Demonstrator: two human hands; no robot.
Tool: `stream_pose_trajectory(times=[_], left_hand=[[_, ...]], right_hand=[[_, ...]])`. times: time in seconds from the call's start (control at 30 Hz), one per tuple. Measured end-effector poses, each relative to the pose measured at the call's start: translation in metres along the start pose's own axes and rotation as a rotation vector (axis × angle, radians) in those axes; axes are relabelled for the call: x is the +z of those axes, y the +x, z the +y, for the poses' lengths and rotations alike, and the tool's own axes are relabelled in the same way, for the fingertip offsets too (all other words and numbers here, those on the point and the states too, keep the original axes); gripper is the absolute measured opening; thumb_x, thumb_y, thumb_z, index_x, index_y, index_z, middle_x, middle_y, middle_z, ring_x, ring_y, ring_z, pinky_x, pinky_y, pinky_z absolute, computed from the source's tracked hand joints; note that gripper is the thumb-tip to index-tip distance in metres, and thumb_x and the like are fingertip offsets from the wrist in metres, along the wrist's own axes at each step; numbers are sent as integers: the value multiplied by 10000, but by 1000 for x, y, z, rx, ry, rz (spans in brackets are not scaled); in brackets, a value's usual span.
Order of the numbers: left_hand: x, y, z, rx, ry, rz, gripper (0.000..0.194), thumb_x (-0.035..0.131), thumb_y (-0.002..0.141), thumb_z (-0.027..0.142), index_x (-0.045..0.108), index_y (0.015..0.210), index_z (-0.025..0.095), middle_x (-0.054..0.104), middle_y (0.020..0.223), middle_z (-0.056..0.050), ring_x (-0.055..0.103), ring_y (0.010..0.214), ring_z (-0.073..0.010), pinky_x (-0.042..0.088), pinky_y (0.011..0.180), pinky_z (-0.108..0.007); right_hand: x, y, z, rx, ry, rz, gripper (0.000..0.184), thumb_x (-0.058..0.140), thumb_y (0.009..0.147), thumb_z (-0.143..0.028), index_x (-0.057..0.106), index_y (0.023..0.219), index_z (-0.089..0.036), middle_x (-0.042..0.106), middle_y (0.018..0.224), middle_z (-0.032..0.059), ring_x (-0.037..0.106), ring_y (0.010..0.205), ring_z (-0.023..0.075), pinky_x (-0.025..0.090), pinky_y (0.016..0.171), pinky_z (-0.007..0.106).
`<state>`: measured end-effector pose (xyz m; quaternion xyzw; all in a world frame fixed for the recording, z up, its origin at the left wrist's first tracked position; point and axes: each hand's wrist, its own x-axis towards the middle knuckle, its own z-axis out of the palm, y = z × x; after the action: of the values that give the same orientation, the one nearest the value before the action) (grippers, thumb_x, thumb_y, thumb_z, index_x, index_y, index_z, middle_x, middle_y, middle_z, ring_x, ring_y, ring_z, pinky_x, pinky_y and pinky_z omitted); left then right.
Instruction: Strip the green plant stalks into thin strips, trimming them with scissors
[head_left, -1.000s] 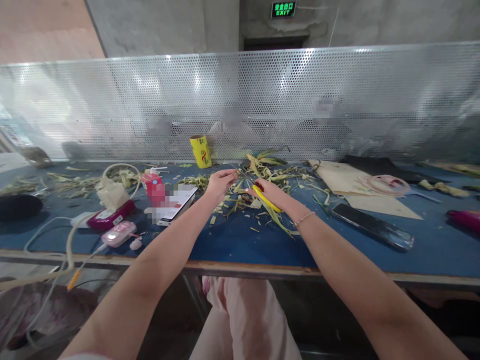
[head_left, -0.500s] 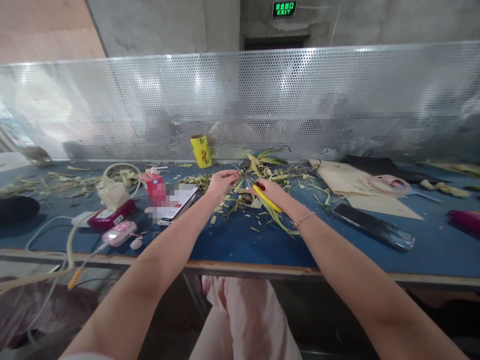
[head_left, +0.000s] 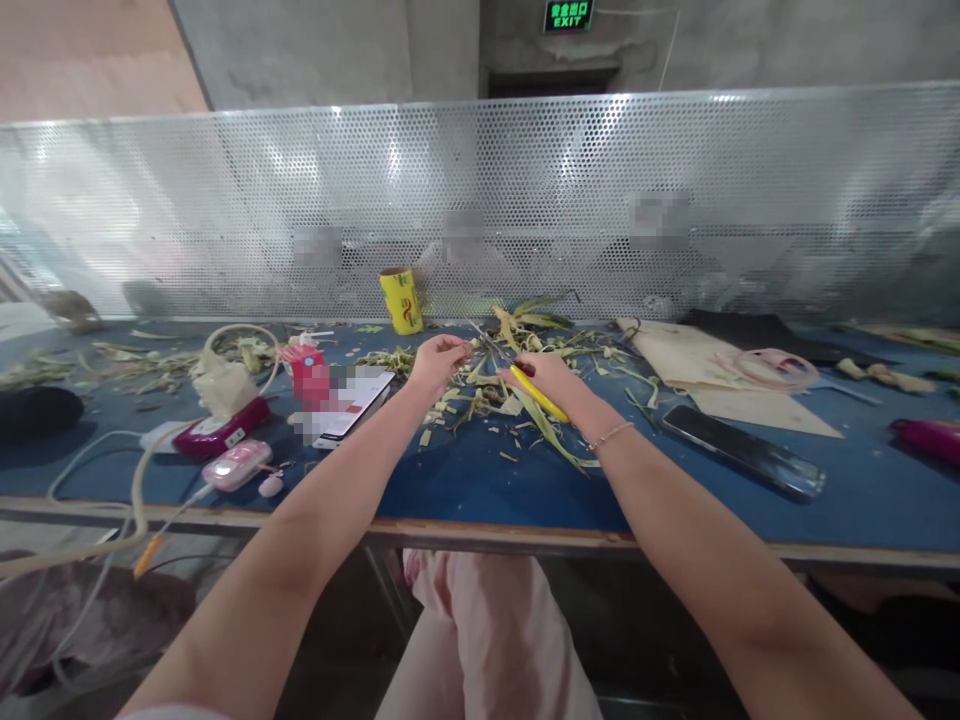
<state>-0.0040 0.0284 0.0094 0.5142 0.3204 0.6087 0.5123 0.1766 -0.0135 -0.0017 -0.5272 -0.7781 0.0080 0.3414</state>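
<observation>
My right hand (head_left: 546,376) is closed around yellow-handled snips (head_left: 541,396), whose thin dark blades point left toward my other hand. With fingertips pinched together, my left hand (head_left: 441,362) is closed over a small pale bit that I cannot make out clearly. A narrow gap separates the two hands above the table. Below and behind them lies a loose heap of green and yellowish plant scraps (head_left: 551,425), with cut leaves and stalk pieces.
On the blue table (head_left: 495,495), a white-screened device (head_left: 360,405), a pink box (head_left: 307,375) and a pink case (head_left: 238,465) lie left. A yellow tube (head_left: 402,300) stands near the perforated metal screen (head_left: 525,190). A phone (head_left: 742,452) and brown paper (head_left: 675,355) lie right.
My left hand has shifted slightly left and up, and my right hand a little to the right, so the gap between them has widened. The snips stay in my right hand.
</observation>
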Motion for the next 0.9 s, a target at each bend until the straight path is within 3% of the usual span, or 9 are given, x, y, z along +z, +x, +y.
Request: stream_pose_trajectory(times=[0.17, 0.33, 0.5, 0.63, 0.73, 0.83, 0.9], left_hand=[[-3, 2, 0, 2, -3, -7, 279, 753, 504, 177, 495, 605, 145, 582, 529, 13, 526, 513, -64, 385, 544, -205], [-5, 3, -1, -18, 1, -13, 285, 764, 524, 202, 527, 672, 145, 582, 570, 14, 548, 555, -70, 420, 589, -216], [-5, 3, 0, -67, -27, -58, 274, 746, 564, 183, 596, 790, 139, 566, 604, 27, 515, 550, -47, 410, 568, -199], [-1, -3, 2, -131, -25, -138, 270, 727, 592, 134, 598, 828, 113, 586, 645, 15, 528, 585, -43, 423, 633, -211], [2, -7, 3, -176, 24, -222, 291, 744, 572, 130, 576, 808, 110, 582, 619, 24, 532, 576, -46, 415, 643, -222], [3, -11, 3, -225, 84, -297, 319, 759, 546, 126, 534, 773, 121, 597, 606, 15, 564, 595, -71, 406, 633, -228], [4, -13, 2, -226, 113, -314, 327, 755, 545, 119, 506, 757, 129, 620, 632, -2, 586, 615, -88, 400, 619, -225]], right_hand=[[-3, 3, 5, 44, -57, 45, 410, 454, 769, -560, 507, 603, -189, 532, 565, 31, 461, 532, 136, 318, 540, 258], [-4, 3, 18, 223, -126, 59, 380, 496, 765, -539, 575, 788, -168, 636, 757, 118, 583, 693, 220, 378, 604, 293], [-8, 0, 35, 335, -228, 14, 308, 563, 756, -340, 566, 982, -132, 643, 906, 175, 607, 826, 276, 427, 679, 338], [-9, 1, 30, 198, -241, 95, 262, 555, 766, -254, 598, 977, -104, 615, 941, 182, 593, 886, 274, 447, 789, 385], [-7, 3, 15, -23, 21, 202, 320, 538, 796, -243, 577, 1091, -125, 574, 1057, 156, 605, 849, 205, 486, 788, 351], [-3, 2, -1, -223, 225, 148, 366, 537, 808, -241, 561, 1174, -221, 564, 1123, 100, 604, 894, 180, 512, 766, 334], [0, 1, -9, -256, 249, 103, 317, 556, 803, -244, 617, 1113, -221, 620, 1043, 82, 611, 878, 179, 507, 778, 338]])
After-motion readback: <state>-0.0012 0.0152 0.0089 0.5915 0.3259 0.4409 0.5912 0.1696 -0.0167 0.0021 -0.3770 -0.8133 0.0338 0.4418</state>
